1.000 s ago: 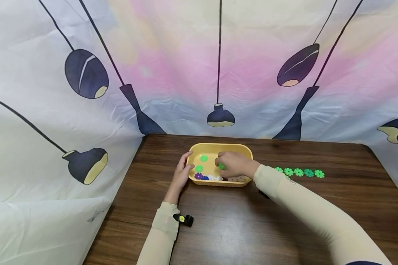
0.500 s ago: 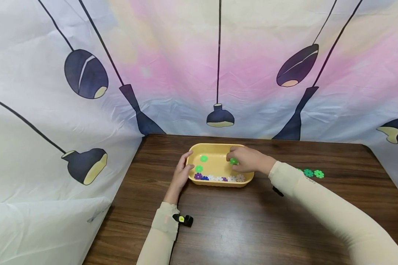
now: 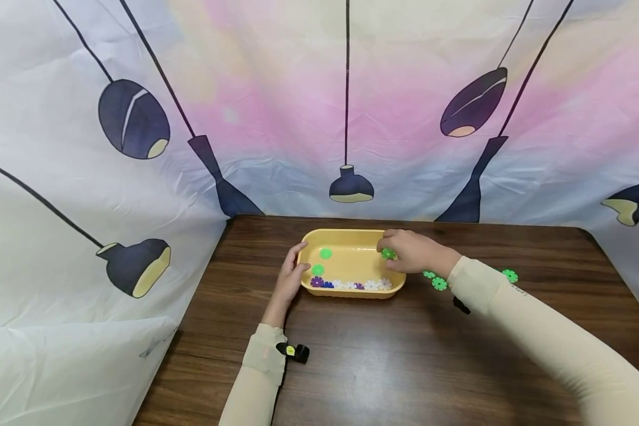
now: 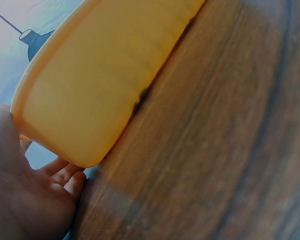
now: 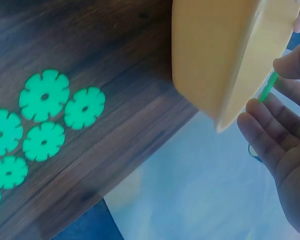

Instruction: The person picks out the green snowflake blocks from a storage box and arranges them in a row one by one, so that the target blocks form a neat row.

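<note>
My left hand [image 3: 289, 277] grips the left end of a yellow plastic tray [image 3: 351, 235], its thumb over the rim. In the left wrist view its fingers [image 4: 65, 175] lie against the tray's end corner. My right hand [image 3: 420, 251], over the tray's right end, pinches a green flower-shaped disc [image 3: 388, 253] between thumb and fingers. Edge-on, that green disc [image 5: 268, 87] shows in the right wrist view. Inside the tray two green discs [image 3: 325, 253] lie to the left. Purple, blue and white flower discs [image 3: 371, 285] line its near side.
Right of the tray, several green flower discs [image 5: 44, 95] lie on the dark wooden table [image 3: 362, 367], partly hidden by the right forearm in the head view. A printed cloth [image 3: 277, 106] hangs behind the table and along its left side.
My right hand has moved right, from the middle of the tray to its right end, with the green disc in its fingers. My left hand stays on the tray.
</note>
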`<control>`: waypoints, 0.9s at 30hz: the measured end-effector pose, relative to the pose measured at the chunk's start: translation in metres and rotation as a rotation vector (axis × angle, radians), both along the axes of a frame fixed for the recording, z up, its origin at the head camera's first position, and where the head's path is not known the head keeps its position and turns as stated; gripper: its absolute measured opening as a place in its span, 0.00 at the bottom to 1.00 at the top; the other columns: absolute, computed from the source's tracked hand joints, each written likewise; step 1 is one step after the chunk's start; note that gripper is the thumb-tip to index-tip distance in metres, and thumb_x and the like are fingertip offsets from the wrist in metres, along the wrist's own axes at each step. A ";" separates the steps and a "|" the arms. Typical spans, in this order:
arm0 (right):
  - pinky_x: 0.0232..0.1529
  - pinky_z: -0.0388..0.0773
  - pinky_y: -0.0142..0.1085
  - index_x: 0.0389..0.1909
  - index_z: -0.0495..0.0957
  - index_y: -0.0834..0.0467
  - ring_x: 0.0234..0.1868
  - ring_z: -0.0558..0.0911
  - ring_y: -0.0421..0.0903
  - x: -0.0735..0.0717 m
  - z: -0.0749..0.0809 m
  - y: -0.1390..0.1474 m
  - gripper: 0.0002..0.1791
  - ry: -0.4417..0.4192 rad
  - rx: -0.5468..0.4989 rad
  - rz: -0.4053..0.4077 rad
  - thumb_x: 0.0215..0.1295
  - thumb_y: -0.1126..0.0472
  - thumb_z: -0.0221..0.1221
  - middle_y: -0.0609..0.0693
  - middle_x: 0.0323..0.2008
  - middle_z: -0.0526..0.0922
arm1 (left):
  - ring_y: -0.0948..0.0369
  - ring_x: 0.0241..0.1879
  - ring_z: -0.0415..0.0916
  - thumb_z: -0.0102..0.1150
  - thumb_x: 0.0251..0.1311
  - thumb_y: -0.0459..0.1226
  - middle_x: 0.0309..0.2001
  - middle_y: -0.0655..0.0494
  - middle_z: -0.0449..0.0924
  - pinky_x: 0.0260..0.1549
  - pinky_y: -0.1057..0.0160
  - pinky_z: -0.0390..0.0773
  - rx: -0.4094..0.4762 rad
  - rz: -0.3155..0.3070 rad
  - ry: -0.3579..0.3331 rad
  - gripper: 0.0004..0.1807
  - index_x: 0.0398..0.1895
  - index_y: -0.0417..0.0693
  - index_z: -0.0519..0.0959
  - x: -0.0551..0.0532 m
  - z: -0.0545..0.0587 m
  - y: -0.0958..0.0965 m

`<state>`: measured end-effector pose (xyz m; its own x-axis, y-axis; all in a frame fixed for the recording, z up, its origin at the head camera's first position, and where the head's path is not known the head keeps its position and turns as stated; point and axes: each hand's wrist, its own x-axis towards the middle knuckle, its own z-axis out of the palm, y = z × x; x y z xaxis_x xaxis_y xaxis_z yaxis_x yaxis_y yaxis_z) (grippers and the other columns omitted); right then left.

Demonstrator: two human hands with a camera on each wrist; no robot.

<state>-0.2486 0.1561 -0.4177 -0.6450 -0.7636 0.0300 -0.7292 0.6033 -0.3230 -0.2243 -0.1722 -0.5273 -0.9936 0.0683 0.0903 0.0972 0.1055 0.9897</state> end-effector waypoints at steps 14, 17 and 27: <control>0.41 0.82 0.45 0.50 0.86 0.69 0.39 0.81 0.48 0.004 0.001 0.028 0.17 0.023 -0.022 -0.079 0.60 0.67 0.65 0.58 0.43 0.83 | 0.47 0.81 0.51 0.49 0.69 0.26 0.81 0.41 0.56 0.75 0.42 0.58 -0.009 0.003 -0.001 0.31 0.76 0.41 0.67 0.000 -0.001 0.000; 0.39 0.81 0.43 0.50 0.86 0.69 0.38 0.80 0.46 0.006 -0.001 0.035 0.16 0.025 -0.039 -0.084 0.61 0.67 0.65 0.57 0.43 0.83 | 0.46 0.81 0.51 0.49 0.69 0.26 0.81 0.40 0.57 0.75 0.42 0.58 -0.012 0.004 0.002 0.31 0.76 0.40 0.67 -0.001 -0.003 0.000; 0.33 0.75 0.39 0.50 0.86 0.67 0.31 0.72 0.42 0.013 -0.005 0.058 0.14 -0.039 -0.040 -0.145 0.65 0.68 0.64 0.53 0.39 0.81 | 0.48 0.81 0.51 0.49 0.69 0.25 0.81 0.42 0.58 0.75 0.43 0.57 -0.006 0.010 0.004 0.31 0.76 0.40 0.68 0.000 -0.002 0.000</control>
<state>-0.2352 0.2145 -0.4226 -0.7498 -0.6610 0.0308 -0.6216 0.6876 -0.3754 -0.2241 -0.1720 -0.5290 -0.9938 0.0592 0.0940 0.1002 0.1124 0.9886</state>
